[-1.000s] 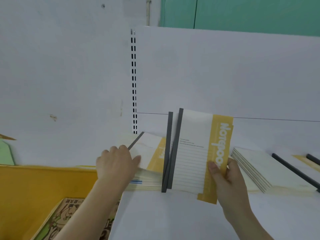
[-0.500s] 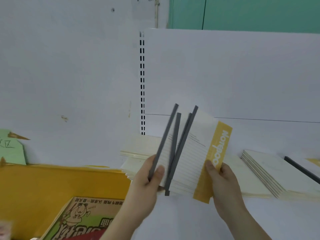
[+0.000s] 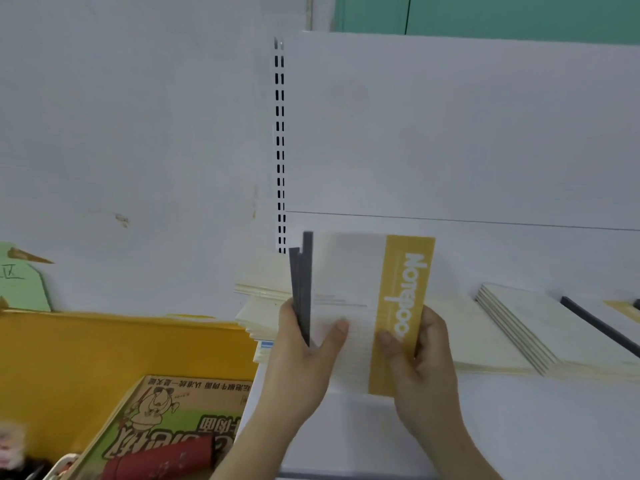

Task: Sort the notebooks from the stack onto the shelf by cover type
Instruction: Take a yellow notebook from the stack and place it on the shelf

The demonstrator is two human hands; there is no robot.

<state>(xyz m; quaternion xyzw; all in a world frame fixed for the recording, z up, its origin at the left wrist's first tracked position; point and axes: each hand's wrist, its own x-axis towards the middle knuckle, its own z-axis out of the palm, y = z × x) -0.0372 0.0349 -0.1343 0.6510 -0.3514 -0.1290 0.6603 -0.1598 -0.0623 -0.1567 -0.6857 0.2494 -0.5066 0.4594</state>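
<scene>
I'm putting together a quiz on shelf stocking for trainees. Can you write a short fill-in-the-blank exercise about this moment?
1. Both hands hold a bundle of white lined notebooks whose spines are coloured ____.
2. The band bearing the printed word on the front cover is coloured ____.
3. The right hand grips the bundle at the side of the ____ band, while the left hand grips the spine side.
4. The flat cream stack of notebooks lies on the white shelf to the ____ of the bundle.

Missing words: grey; yellow; yellow; right

White shelf (image 3: pixel 381 445): cream notebook stack (image 3: pixel 258 306) at left (uneven), fanned notebook pile (image 3: pixel 540 334) at right.
</scene>
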